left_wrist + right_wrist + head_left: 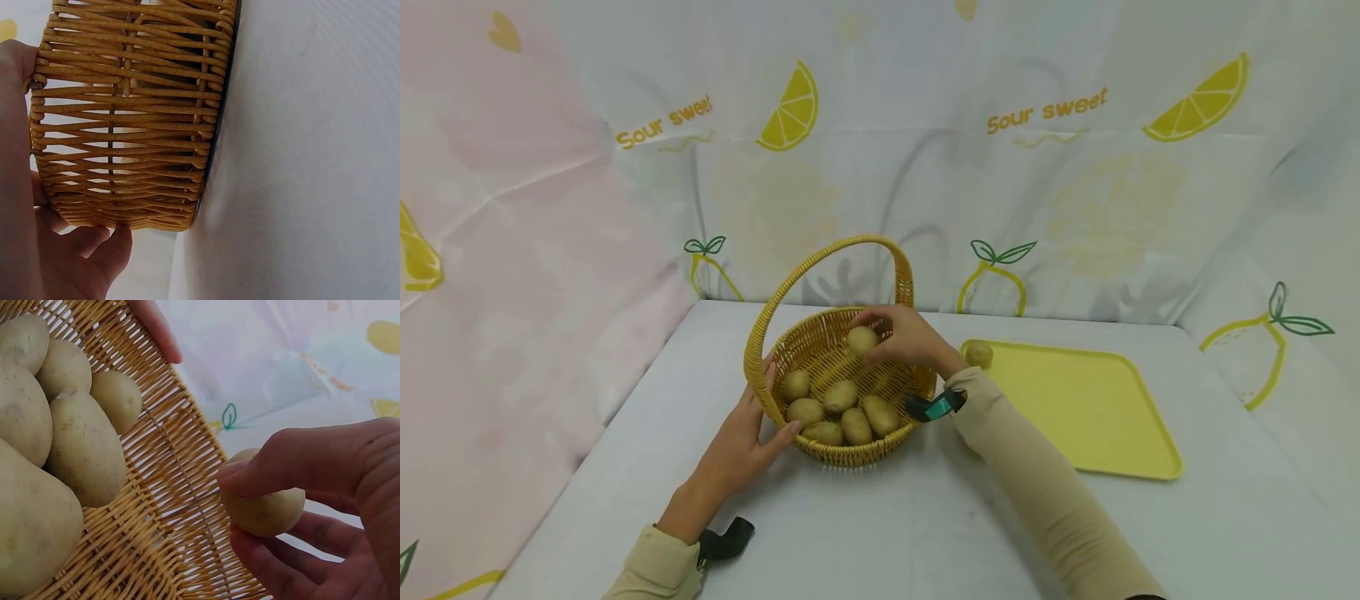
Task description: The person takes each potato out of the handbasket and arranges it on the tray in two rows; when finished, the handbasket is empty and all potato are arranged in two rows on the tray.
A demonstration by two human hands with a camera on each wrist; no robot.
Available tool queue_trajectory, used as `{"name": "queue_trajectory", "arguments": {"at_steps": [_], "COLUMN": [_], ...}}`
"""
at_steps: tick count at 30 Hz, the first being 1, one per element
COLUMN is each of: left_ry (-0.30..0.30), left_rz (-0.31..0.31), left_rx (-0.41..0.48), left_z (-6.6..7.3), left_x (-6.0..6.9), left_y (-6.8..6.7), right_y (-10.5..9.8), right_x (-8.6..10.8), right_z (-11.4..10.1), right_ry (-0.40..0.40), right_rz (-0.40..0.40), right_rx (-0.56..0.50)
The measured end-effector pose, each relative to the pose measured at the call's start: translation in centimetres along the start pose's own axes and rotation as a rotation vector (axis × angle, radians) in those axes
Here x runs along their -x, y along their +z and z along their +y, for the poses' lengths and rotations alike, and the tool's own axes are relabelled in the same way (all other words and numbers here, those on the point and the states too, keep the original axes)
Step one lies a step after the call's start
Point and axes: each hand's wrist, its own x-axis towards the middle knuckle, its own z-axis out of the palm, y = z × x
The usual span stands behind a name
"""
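Observation:
A wicker basket (853, 456) with a tall arched handle stands on the table, and several potatoes (841, 397) lie in its near half. My left hand (736, 450) holds the basket's left side, thumb at the rim and fingers along the outer wall. In the left wrist view, fingertips (115, 250) touch the woven side. Over the far part of the basket, my right hand (912, 340) pinches a small potato (265, 509) between thumb and fingers. One more potato (978, 353) sits in the far left corner of the yellow tray (1082, 408).
The tray lies flat on the white table (880, 533), right of the basket, with the right forearm passing near its left edge. The basket handle (820, 265) arches above the left and far rim. A lemon-printed cloth (880, 167) hangs behind the table.

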Motion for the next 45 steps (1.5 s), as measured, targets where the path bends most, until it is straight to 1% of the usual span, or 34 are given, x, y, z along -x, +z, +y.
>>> {"name": "queue_trajectory", "arguments": {"at_steps": [7,15,21,24,28,34,39,45], "left_ry": [-0.013,-0.003,-0.006,-0.003,-0.005,-0.008,-0.016,-0.023], "left_rz": [-0.001,-0.007,-0.015,-0.013,-0.011,-0.005,-0.01,-0.017], "left_rx": [0.003,-0.004,0.0,-0.002,-0.002,0.001,0.004,0.004], "left_z": [-0.2,-0.3,-0.2,-0.2,-0.2,-0.2,-0.2,-0.1], "left_x": [0.1,0.0,-0.1,-0.2,-0.2,-0.1,0.0,0.0], "left_y": [0.0,0.0,-0.1,-0.1,-0.2,-0.3,-0.3,-0.3], "right_y": [-0.6,-1.0,-1.6,-1.9,-2.2,-2.5,-2.5,-2.9], "right_x": [0.8,2.1,3.2,3.7,4.3,5.3,6.3,7.7], "right_z": [-0.6,-0.6,-0.7,-0.8,-0.8,-0.4,0.2,0.5], "right_ry": [-0.011,-0.024,-0.002,0.009,0.003,-0.001,0.004,0.008], "right_rz": [0.028,0.072,0.118,0.126,0.131,0.163,0.184,0.229], "right_rx": [-0.033,-0.039,-0.065,-0.086,-0.116,-0.161,-0.159,-0.165]}}
